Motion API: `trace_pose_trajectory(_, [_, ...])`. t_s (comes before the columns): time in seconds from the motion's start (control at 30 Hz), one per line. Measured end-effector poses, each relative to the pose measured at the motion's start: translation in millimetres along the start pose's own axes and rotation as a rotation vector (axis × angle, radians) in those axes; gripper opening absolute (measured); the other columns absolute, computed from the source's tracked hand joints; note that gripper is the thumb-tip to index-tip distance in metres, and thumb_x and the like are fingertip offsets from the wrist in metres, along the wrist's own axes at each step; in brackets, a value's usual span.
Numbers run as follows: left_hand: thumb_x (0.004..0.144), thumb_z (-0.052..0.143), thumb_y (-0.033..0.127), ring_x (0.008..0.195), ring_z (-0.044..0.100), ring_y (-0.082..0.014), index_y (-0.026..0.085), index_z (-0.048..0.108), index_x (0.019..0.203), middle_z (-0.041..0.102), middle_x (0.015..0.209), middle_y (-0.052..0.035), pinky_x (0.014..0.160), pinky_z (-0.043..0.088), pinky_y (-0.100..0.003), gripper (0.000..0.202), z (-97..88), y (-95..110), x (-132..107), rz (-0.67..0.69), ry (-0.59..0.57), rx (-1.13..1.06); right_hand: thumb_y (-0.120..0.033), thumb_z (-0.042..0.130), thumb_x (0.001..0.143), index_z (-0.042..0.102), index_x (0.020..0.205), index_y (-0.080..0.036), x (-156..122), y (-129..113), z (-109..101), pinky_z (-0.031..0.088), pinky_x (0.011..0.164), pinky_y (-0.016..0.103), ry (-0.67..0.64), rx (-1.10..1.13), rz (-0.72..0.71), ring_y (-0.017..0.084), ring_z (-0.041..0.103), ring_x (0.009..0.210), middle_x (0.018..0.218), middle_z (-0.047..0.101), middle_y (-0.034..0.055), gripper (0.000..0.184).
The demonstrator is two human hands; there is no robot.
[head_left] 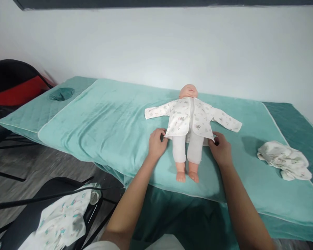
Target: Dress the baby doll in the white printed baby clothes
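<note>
Centrally, we observe a baby doll (pixel 188 91) lying on its back on a massage bed (pixel 120 114), its head towards the wall (pixel 135 48) and its 2 bare feet towards us. It wears a printed white jacket (pixel 181 119) and white trousers (pixel 179 147). The left hand (pixel 158 144) and the right hand (pixel 220 150) flank the doll at the 2 lower corners of the jacket; the fingers of each are drawn narrow, pinching the hem. We judge that this grip spreads the front evenly and draws the cloth straight, while the doll's supine pose leaves the jacket's opening uppermost and within reach. The 2 sleeves lie stretched outward, probably so that they clear the body. A crumpled cloth (pixel 284 160) rests apart, beyond the right hand, seemingly out of the way; a printed cloth (pixel 67 211) hangs over a chair (pixel 50 187) and runs out of the frame.

We note several limits. No doll hands show at the cuffs, so we cannot tell how far the arms fill the sleeves. Nor can we make out whether the pale strip down the front is fastened. The fingertips are partly hidden at the hem, and the forearms are cut off below.
</note>
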State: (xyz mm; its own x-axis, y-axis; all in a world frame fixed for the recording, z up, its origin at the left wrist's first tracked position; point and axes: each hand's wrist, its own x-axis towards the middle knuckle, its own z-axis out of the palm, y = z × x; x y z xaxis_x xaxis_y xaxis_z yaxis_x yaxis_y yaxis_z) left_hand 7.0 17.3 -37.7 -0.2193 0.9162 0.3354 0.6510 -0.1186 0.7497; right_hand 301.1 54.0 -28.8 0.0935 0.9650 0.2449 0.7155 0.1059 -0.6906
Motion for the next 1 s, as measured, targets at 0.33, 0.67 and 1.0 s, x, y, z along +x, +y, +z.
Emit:
trace_pose_trajectory(0.33, [0.086,0.052,0.017,0.137,0.051,-0.0279,0.016,0.054,0.134,0.058,0.142,-0.0155,0.118,0.042,-0.044,0.048,-0.5,-31,47,-0.201,0.235,0.219,-0.05,0.075,0.082,0.061,0.113,-0.021,21,16,1,0.055,0.098,0.03,0.236,0.848,0.156,0.015,0.061,0.115,0.123,0.062,0.0051,0.045])
trace_pose_trajectory(0.67, [0.1,0.036,0.027,0.153,0.033,-0.0332,0.02,0.044,0.155,0.038,0.164,-0.0144,0.114,0.04,-0.057,0.056,1.7,-36,88,-0.291,0.109,0.572,-0.018,0.067,0.078,0.06,0.099,-0.022,78,13,-2,0.065,0.085,0.026,0.145,1.332,0.467,0.012,0.07,0.093,0.099,0.069,-0.0002,0.023])
trace_pose_trajectory(1.0, [0.088,0.033,0.003,0.151,0.038,-0.0296,0.013,0.045,0.154,0.046,0.159,-0.0157,0.115,0.039,-0.053,0.067,-1.5,-57,105,-0.294,0.162,0.599,-0.021,0.061,0.082,0.059,0.104,-0.024,87,15,-4,0.065,0.089,0.03,0.046,1.408,0.417,0.015,0.069,0.107,0.118,0.069,0.0036,0.023])
